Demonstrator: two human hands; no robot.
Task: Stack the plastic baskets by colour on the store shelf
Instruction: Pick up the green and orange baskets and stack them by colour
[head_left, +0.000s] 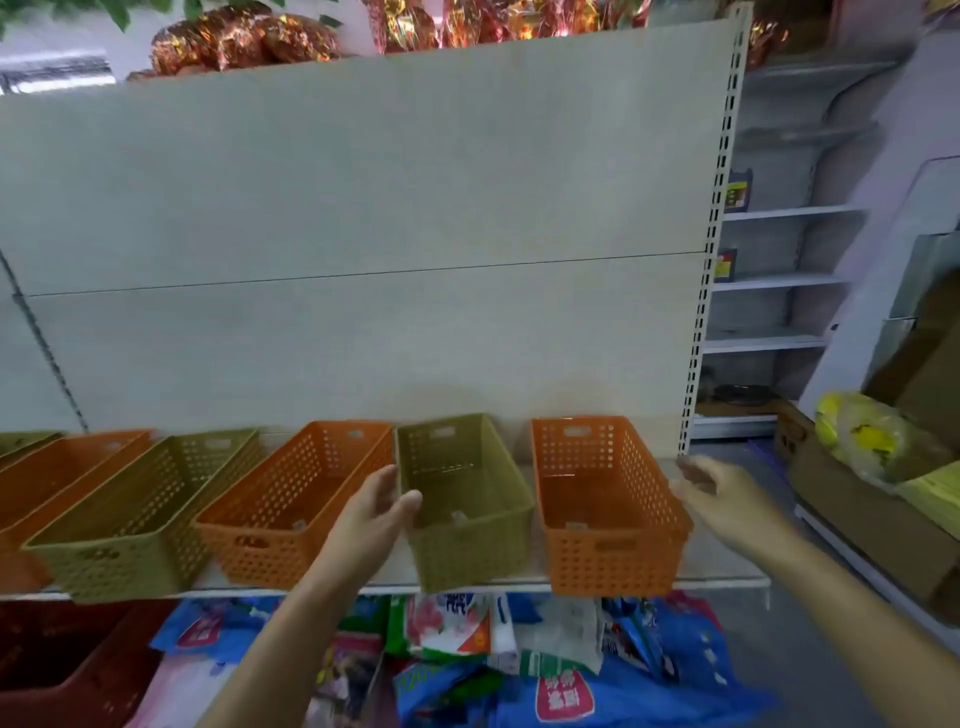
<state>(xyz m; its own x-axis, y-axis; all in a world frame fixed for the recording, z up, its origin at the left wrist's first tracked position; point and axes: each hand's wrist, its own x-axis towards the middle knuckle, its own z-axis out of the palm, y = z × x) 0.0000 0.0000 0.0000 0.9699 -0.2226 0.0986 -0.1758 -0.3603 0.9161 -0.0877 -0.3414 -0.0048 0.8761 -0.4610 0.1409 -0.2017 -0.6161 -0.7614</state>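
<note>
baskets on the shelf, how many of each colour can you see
Orange baskets: 3
Green baskets: 3, counting a sliver at the left edge
Total: 6, none stacked yet

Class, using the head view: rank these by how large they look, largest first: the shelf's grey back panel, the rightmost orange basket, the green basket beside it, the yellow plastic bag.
1. Back panel.
2. Rightmost orange basket and green basket: look alike, unranked.
3. Yellow plastic bag, partly hidden and farther, so unsure.
</note>
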